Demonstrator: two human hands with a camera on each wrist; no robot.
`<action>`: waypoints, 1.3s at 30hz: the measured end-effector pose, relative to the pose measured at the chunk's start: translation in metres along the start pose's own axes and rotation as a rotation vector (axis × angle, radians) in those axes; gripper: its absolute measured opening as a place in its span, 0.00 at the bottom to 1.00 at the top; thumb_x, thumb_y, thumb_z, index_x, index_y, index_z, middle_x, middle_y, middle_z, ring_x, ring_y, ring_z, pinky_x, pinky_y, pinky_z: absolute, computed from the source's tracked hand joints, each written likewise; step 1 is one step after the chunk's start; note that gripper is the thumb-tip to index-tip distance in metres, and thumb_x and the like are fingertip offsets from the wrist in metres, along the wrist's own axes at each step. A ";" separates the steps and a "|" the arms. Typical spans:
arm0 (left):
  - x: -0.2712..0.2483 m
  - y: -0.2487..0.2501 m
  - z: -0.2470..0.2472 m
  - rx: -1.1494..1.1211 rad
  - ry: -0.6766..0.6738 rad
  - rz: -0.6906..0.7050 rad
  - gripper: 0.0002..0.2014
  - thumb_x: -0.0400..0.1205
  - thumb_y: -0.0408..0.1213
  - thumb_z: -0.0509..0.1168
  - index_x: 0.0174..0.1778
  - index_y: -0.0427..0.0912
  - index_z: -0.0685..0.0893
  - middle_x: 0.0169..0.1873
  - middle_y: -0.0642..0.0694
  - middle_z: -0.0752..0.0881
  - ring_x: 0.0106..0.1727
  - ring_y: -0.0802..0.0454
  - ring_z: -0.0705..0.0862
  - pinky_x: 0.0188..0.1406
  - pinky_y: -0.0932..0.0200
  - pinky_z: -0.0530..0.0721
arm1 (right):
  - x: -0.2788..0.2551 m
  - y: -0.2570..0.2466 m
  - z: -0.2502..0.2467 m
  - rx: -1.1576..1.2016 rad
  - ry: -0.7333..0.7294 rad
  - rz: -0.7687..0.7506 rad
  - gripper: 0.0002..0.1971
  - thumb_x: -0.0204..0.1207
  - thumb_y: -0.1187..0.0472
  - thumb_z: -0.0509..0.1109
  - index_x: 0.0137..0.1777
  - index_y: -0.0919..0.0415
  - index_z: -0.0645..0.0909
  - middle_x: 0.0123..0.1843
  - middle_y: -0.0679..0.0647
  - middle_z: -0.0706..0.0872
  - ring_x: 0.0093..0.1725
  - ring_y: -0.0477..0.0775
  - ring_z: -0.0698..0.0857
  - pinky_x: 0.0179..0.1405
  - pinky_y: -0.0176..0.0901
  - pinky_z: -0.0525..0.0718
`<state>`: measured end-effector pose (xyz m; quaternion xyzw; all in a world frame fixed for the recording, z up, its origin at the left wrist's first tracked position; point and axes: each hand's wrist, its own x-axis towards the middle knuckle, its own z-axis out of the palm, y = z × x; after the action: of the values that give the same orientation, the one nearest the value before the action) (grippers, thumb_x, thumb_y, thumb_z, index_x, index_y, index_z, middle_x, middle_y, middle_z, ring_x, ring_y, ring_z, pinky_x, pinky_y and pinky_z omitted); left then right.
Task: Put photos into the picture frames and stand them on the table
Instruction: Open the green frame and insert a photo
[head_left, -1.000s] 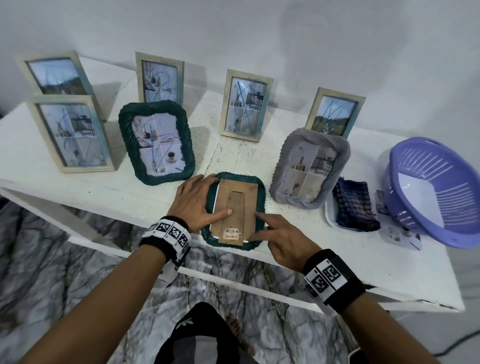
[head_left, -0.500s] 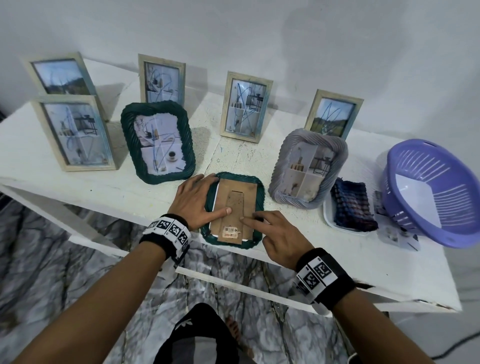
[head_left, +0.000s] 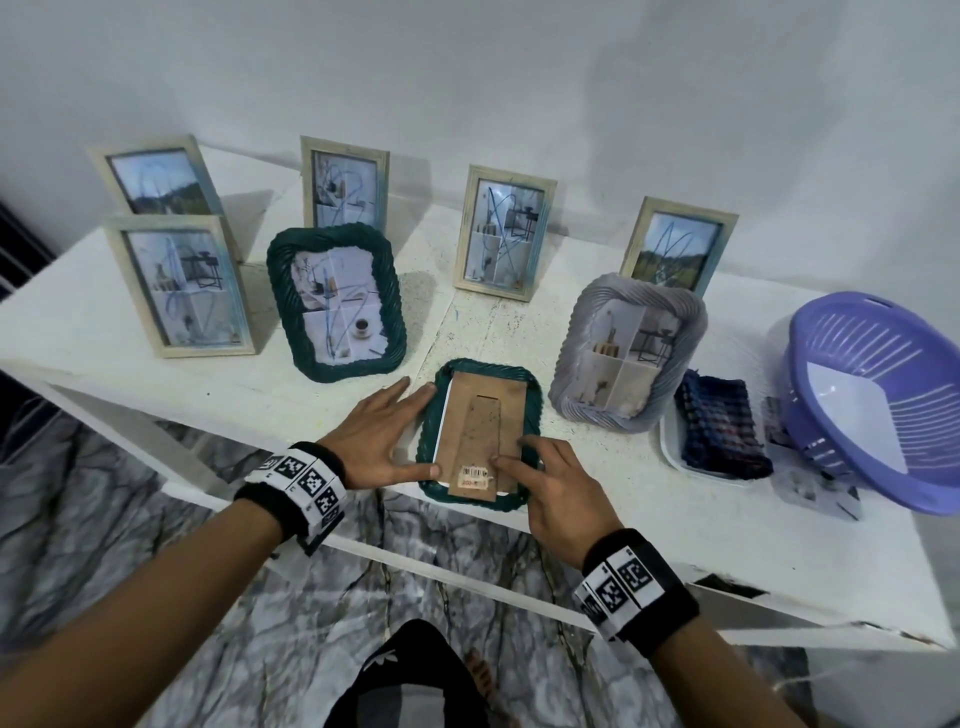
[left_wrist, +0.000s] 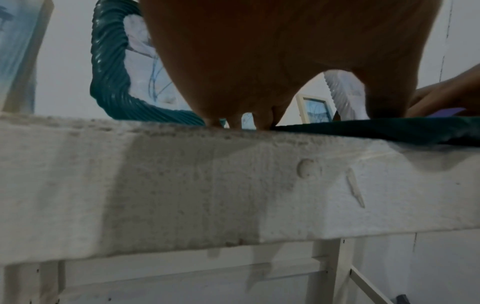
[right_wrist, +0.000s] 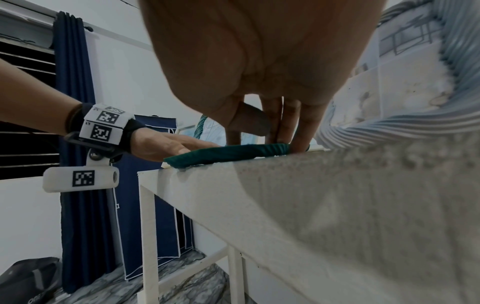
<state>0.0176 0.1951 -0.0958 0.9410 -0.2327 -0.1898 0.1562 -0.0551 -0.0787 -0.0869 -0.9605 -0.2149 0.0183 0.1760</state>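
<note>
A green wicker frame (head_left: 531, 415) lies face down at the table's front edge, its brown backing board (head_left: 475, 431) with the stand flap facing up. My left hand (head_left: 400, 436) lies flat against the frame's left rim, fingers straight, thumb on the board's near left corner. My right hand (head_left: 524, 462) presses its fingertips on the board's near right part and the right rim. The left wrist view shows my left hand (left_wrist: 259, 61) touching the table beside the frame (left_wrist: 363, 129). From the right wrist, my right hand (right_wrist: 259, 61) pushes down on the frame (right_wrist: 228, 154).
Several framed photos stand behind, among them a green wicker frame (head_left: 337, 306) and a grey wicker frame (head_left: 628, 348) close by. A white tray (head_left: 670, 441) with a dark checked cloth (head_left: 722, 431) and a purple basket (head_left: 878, 395) sit at the right. The face-down frame overhangs the table edge (head_left: 675, 525) slightly.
My right hand has slid left from the frame's right rim onto the backing board. My left thumb has moved toward the board's near corner. The frame stays flat.
</note>
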 end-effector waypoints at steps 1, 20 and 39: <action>-0.001 0.002 -0.001 0.006 -0.006 -0.003 0.58 0.67 0.79 0.53 0.86 0.51 0.36 0.85 0.53 0.42 0.85 0.56 0.37 0.82 0.51 0.45 | 0.000 -0.001 0.000 0.004 -0.001 0.005 0.27 0.69 0.63 0.54 0.68 0.53 0.82 0.67 0.61 0.79 0.65 0.63 0.76 0.42 0.54 0.89; -0.008 -0.009 0.022 -0.026 0.179 0.172 0.30 0.83 0.62 0.54 0.80 0.57 0.62 0.86 0.56 0.45 0.85 0.59 0.37 0.82 0.55 0.39 | 0.043 -0.073 -0.013 -0.356 -0.047 0.368 0.32 0.71 0.29 0.61 0.34 0.61 0.83 0.34 0.61 0.85 0.40 0.59 0.81 0.40 0.50 0.76; -0.007 -0.014 0.029 0.021 0.243 0.184 0.31 0.82 0.66 0.48 0.79 0.56 0.66 0.86 0.53 0.48 0.86 0.57 0.39 0.84 0.52 0.41 | 0.037 -0.042 -0.026 0.592 0.073 0.645 0.19 0.66 0.43 0.67 0.41 0.62 0.78 0.42 0.57 0.85 0.42 0.55 0.82 0.34 0.45 0.78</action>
<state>0.0047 0.2041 -0.1242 0.9333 -0.2990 -0.0572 0.1902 -0.0359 -0.0365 -0.0468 -0.8865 0.1169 0.0991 0.4365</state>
